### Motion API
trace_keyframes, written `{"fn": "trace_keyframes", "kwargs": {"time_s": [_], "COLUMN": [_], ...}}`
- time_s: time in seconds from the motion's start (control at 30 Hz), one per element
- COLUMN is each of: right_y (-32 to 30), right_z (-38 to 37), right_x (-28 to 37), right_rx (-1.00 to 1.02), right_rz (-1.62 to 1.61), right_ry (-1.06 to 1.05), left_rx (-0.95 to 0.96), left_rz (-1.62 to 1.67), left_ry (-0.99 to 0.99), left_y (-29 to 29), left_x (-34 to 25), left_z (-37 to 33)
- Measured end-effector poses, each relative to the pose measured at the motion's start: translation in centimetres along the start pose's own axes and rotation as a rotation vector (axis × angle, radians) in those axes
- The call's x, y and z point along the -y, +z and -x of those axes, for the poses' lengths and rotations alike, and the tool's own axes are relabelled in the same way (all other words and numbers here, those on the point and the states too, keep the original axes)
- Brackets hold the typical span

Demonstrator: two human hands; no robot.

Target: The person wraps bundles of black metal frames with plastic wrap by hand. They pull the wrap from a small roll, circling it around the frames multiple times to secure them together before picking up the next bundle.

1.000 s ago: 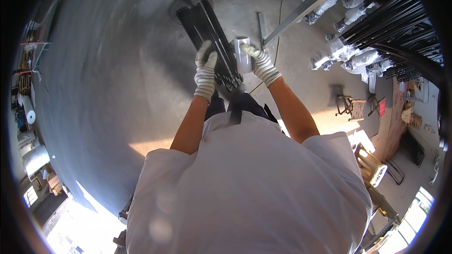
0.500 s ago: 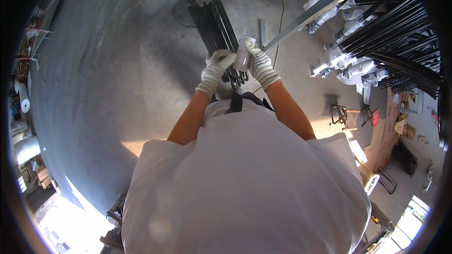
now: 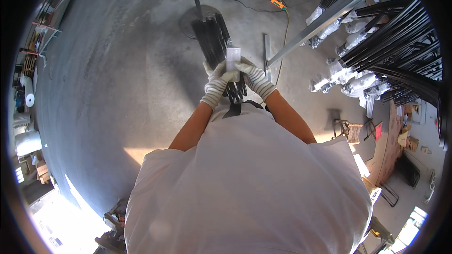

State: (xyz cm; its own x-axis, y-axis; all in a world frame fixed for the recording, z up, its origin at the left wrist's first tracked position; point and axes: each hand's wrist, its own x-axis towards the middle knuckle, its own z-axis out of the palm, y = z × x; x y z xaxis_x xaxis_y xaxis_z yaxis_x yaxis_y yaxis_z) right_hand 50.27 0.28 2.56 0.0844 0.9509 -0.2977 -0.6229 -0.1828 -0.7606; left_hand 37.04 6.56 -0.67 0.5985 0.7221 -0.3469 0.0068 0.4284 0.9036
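A bundle of black metal rods [image 3: 213,41] stands in front of me, its far end near a round base on the concrete floor. My left hand [image 3: 215,83], in a white knit glove, grips the near end of the bundle from the left. My right hand [image 3: 253,78], also gloved, holds a small white rectangular piece [image 3: 233,58] against the top of the rods. Both hands touch each other over the bundle. The lower rod ends [image 3: 235,93] poke out below my hands.
Racks of long black metal bars [image 3: 395,42] and white-wrapped bundles [image 3: 348,82] fill the right side. A long grey beam [image 3: 325,19] slants across the upper right. An orange tool with a cable [image 3: 278,3] lies on the floor. Shelving and rolls [image 3: 28,89] line the left edge.
Both hands have drawn closer together on the near end of the rod bundle, and the white piece now sits upright between them. The view has shifted slightly.
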Motion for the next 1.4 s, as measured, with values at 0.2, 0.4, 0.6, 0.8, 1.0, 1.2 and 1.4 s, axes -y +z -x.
{"fn": "trace_keyframes", "kwargs": {"time_s": [0.2, 0.4, 0.6, 0.8, 1.0, 1.2, 1.4], "right_y": [-0.9, -3.8, -2.4, -4.4, -8.9, -4.3, -4.7], "right_z": [-2.2, -3.8, -1.7, -2.4, -5.5, -0.7, -0.3], "right_x": [-0.9, -2.7, 0.0, -1.0, -2.6, 3.5, 4.2], "right_rx": [-0.443, -0.517, -0.478, -0.374, -0.373, -0.276, -0.316], "right_rz": [0.483, 0.529, 0.528, 0.570, 0.415, 0.288, 0.329], "right_ry": [0.046, 0.074, -0.021, -0.026, 0.057, 0.056, 0.011], "left_rx": [-0.175, -0.300, -0.352, -0.410, -0.372, -0.321, -0.183], "left_rz": [0.048, 0.257, 0.310, 0.158, -0.052, 0.118, 0.361], "left_ry": [0.189, -0.001, -0.065, -0.182, 0.032, -0.105, 0.221], "left_y": [1.4, 3.7, 4.6, 5.3, 5.1, 5.2, 7.3], "left_x": [-0.4, -2.5, -1.5, -2.9, 1.4, 0.0, -2.3], "left_z": [0.1, -1.3, -3.1, -3.8, -7.0, -5.7, -3.3]}}
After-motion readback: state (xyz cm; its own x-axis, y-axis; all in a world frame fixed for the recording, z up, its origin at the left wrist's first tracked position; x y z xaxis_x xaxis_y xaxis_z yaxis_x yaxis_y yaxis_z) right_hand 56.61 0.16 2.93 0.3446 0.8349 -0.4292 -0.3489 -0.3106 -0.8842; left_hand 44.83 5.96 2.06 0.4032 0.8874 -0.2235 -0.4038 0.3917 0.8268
